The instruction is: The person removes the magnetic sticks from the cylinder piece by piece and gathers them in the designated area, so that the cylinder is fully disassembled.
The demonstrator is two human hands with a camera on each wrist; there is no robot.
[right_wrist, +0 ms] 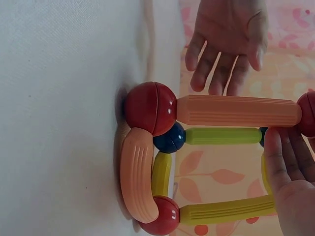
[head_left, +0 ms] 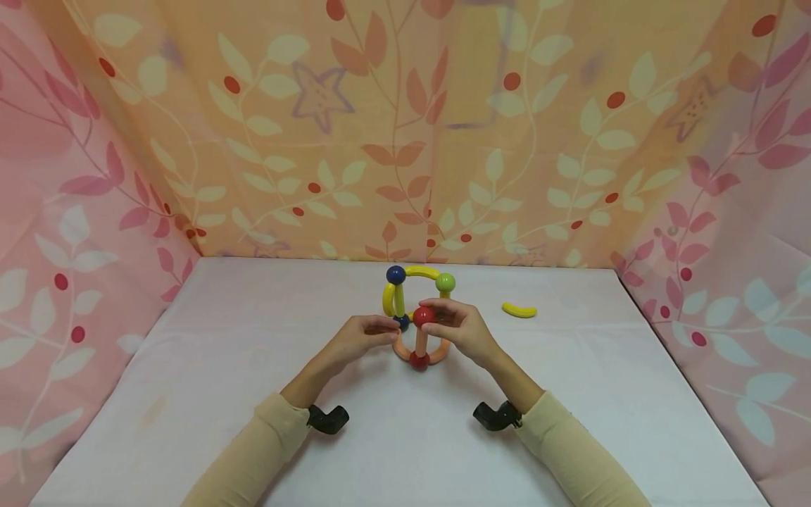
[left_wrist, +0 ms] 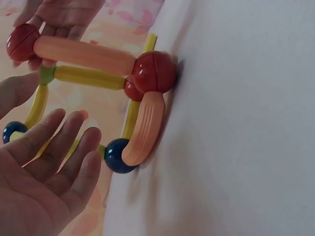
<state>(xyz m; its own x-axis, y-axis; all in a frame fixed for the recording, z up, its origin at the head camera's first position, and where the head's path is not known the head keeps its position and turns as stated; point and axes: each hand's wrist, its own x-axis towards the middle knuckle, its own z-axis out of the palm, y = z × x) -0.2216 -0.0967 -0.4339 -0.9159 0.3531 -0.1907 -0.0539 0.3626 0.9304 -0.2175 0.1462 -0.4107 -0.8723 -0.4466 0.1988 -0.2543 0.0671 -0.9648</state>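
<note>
A frame of coloured balls and sticks stands on the table in front of me. At its near side an upright peach stick [head_left: 421,343] joins a lower red ball [head_left: 419,360] to an upper red ball [head_left: 423,316]. My right hand [head_left: 467,332] pinches that upper ball between thumb and fingers. Beside the frame's left side is my left hand [left_wrist: 54,172], its fingers extended and holding nothing. Blue balls [left_wrist: 120,155] mark the left corners, and a green ball [head_left: 445,282] tops the far right one. Curved peach sticks [right_wrist: 137,172] run along the base.
A loose curved yellow stick [head_left: 519,310] lies on the white-covered table [head_left: 570,338] to the right of the frame. Patterned cloth [head_left: 405,141] hangs behind and at both sides. A black device [head_left: 328,420] is strapped at each wrist.
</note>
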